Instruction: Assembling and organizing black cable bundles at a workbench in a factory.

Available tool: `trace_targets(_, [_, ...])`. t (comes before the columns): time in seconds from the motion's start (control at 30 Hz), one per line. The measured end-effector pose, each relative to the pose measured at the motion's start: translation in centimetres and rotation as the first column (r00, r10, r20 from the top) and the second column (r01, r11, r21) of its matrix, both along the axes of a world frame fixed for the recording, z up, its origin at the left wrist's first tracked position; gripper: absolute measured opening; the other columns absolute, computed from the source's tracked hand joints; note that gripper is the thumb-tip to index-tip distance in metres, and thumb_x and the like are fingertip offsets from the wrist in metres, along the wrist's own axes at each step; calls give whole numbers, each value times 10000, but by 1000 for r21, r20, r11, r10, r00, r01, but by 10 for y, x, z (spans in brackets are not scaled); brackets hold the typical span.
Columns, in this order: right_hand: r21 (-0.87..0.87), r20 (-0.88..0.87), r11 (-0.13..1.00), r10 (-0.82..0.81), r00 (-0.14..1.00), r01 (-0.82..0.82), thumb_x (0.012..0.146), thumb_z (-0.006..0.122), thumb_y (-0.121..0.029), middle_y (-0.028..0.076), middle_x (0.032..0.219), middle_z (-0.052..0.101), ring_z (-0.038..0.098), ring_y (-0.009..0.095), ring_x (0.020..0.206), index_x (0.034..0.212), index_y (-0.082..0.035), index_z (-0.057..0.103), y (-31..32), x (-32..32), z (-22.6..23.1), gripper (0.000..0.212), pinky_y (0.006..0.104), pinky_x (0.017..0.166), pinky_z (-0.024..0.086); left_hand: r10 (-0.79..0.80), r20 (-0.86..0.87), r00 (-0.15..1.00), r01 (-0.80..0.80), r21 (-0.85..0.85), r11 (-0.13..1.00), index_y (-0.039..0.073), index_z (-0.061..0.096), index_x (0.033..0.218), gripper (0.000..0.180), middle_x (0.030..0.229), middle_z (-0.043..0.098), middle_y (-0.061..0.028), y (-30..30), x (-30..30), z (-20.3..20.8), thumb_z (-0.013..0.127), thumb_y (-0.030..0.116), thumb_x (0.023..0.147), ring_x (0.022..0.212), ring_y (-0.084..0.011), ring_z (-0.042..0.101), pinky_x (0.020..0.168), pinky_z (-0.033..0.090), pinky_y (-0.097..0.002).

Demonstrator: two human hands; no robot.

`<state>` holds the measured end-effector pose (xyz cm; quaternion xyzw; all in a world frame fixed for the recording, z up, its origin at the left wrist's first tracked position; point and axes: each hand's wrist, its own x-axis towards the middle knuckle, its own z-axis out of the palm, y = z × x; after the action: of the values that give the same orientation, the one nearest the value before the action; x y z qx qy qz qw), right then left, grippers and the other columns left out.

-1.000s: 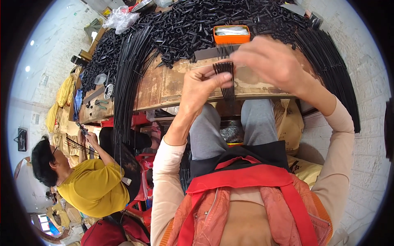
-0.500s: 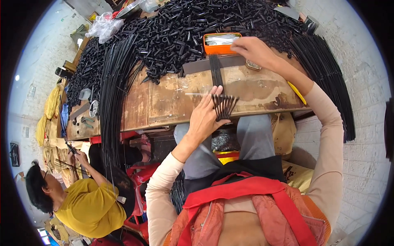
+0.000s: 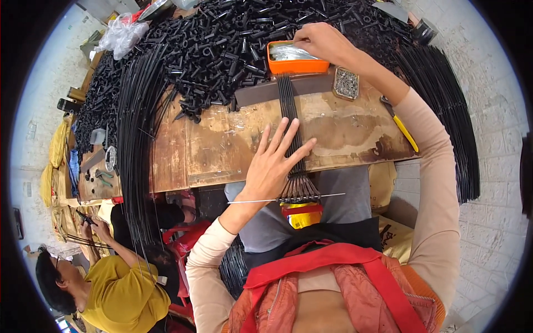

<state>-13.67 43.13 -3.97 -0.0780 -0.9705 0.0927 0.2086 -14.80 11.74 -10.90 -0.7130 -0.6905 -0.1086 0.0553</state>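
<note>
A bundle of thin black rods (image 3: 288, 97), like umbrella ribs, runs from the orange box down over the table's front edge. Its fanned near ends hang above my lap, with a thin pale wire (image 3: 247, 201) crossing at them. My left hand (image 3: 272, 165) lies over the bundle with spread fingers and grips nothing. At the back, my right hand (image 3: 325, 45) reaches into the orange box (image 3: 300, 67) of clear thin strips (image 3: 291, 53). Its fingers are bent together at the strips; what they pinch is hidden.
Black tubular parts (image 3: 222, 55) heap across the table's back. Long black rods drape at left (image 3: 136, 122) and right (image 3: 438, 105). A small tin of metal bits (image 3: 346, 84) and yellow-handled pliers (image 3: 405, 133) lie right. A co-worker in yellow (image 3: 119, 283) sits left.
The rod bundle has slid toward me, its fanned ends now past the table edge. My left hand came nearer with fingers spreading. My right hand moved left over the box.
</note>
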Motion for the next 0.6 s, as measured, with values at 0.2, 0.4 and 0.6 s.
trace_targets(0.2, [110, 43, 978, 173, 984, -177, 841, 608, -52, 139, 929, 641, 635, 349, 870, 1114, -52, 660, -40, 45, -29, 278, 427, 763, 516, -1, 165, 986, 4, -20, 1000, 268, 423, 1442, 853, 1564, 245, -147, 3, 4, 12, 592, -31, 660, 1455, -338, 208, 1170, 196, -504])
trace_targets(0.4, [46, 36, 982, 180, 983, -181, 841, 600, -33, 143, 904, 633, 629, 349, 845, 1128, -52, 659, -32, 57, -37, 294, 430, 769, 511, 11, 167, 986, -9, -11, 1000, 266, 434, 1433, 812, 1563, 250, -138, 1, 5, 9, 575, -22, 687, 1456, -327, 210, 1173, 199, -496])
trace_targets(0.6, [61, 13, 978, 200, 980, -201, 840, 609, -51, 127, 859, 610, 621, 334, 808, 1121, -63, 662, -36, 61, -43, 285, 422, 741, 508, 13, 150, 989, -11, -17, 1000, 268, 439, 1429, 755, 1562, 255, -131, 1, 5, 9, 549, -5, 734, 1456, -321, 214, 1176, 201, -484])
